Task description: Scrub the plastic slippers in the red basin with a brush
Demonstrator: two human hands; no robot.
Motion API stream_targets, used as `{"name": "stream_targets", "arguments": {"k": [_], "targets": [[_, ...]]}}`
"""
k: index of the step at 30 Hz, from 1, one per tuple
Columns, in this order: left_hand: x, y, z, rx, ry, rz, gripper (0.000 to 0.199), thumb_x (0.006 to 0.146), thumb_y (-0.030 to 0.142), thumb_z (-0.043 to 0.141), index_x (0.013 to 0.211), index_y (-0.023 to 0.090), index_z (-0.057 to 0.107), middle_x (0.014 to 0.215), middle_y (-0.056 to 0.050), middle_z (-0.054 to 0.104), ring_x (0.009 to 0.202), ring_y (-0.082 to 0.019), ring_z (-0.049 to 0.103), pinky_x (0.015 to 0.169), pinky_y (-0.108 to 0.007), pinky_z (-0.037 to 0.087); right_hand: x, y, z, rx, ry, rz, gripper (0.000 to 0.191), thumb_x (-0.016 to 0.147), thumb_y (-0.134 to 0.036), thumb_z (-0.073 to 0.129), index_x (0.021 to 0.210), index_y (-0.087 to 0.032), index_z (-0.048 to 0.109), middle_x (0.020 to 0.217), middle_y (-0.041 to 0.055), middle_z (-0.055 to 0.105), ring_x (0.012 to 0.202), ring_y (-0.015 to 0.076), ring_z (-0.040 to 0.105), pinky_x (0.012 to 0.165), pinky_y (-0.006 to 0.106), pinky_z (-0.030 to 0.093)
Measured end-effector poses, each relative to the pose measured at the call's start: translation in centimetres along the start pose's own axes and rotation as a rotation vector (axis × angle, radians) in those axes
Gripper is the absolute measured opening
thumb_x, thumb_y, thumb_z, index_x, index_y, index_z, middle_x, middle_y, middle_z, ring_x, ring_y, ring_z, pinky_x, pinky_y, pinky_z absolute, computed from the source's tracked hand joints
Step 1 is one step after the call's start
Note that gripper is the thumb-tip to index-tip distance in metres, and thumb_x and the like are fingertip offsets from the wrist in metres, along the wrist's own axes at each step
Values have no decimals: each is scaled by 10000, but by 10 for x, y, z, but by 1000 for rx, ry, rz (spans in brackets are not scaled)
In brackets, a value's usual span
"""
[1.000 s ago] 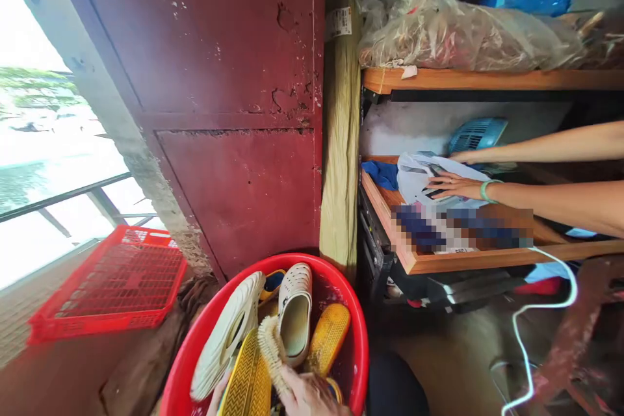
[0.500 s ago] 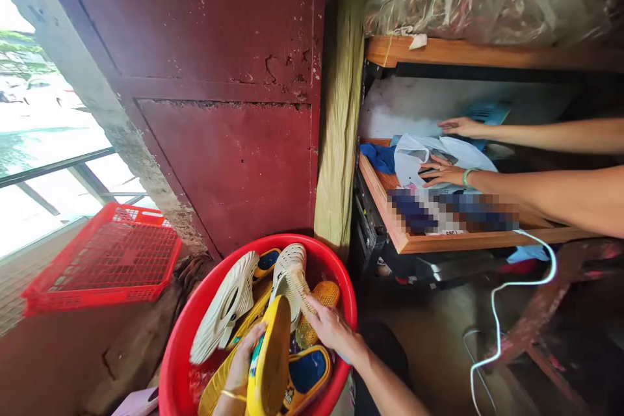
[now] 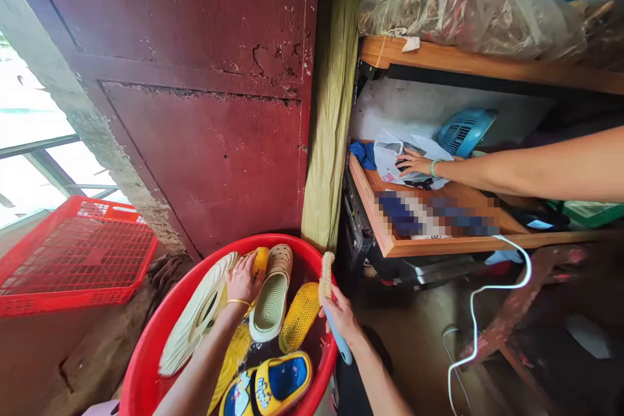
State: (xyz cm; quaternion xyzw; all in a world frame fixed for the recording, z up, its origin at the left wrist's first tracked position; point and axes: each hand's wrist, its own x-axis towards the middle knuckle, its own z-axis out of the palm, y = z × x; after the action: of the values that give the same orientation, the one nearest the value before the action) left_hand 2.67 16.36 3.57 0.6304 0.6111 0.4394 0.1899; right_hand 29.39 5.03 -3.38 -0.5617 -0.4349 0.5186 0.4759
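Clogs (image 3: 271, 292) and slippers (image 3: 266, 383) crowd a red basin (image 3: 146, 364) at six o'clock in the head view, a white sandal (image 3: 197, 315) leaning against its rim. The person's left hand (image 3: 242, 279), fingers open and spread, rests among them, a gold bangle (image 3: 238, 303) at the wrist. The right hand (image 3: 341, 318) sits at the basin's rim, fingers closed round a scrub brush (image 3: 325, 276) by its blue handle, bristles upright. At three o'clock a co-worker's hand (image 3: 414, 162), fingers spread, lies on a white plastic bag (image 3: 390, 156) on a wooden shelf (image 3: 370, 208), a green bracelet (image 3: 432, 168) on the wrist and a blue fan (image 3: 465, 132) just beyond. A red crate (image 3: 73, 260) sits at nine o'clock, a rust-red metal door (image 3: 195, 162) stands at twelve, and a white cable (image 3: 487, 299) hangs at four.
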Motion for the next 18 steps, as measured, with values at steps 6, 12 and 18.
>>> {"name": "stream_targets", "arguments": {"k": [6,12,18], "targets": [[-98,0,76,68,-559,89,617,871,313,535,1478,202,531,1461,-144,633,1333,-321,591,1158,-445,414,5,0,12,-14,-80,16,759,854,-657,595,1472,-229,488,679,-48,651,356,93,499,356,198,384],[-132,-2,121,184,-612,-180,1051,601,191,744,1567,49,356,1685,-305,245,1565,-447,240,1248,-504,224,3,1,19,-44,-88,18,773,842,-671,586,1451,-204,491,672,-41,647,345,94,494,341,197,383],[-117,-10,101,-192,-601,-496,916,671,231,694,1527,37,432,1434,-289,602,1333,-435,576,1113,-514,422,3,2,10,-85,-65,-3,720,873,-611,575,1451,-187,505,672,-43,621,364,85,477,351,192,405]]}}
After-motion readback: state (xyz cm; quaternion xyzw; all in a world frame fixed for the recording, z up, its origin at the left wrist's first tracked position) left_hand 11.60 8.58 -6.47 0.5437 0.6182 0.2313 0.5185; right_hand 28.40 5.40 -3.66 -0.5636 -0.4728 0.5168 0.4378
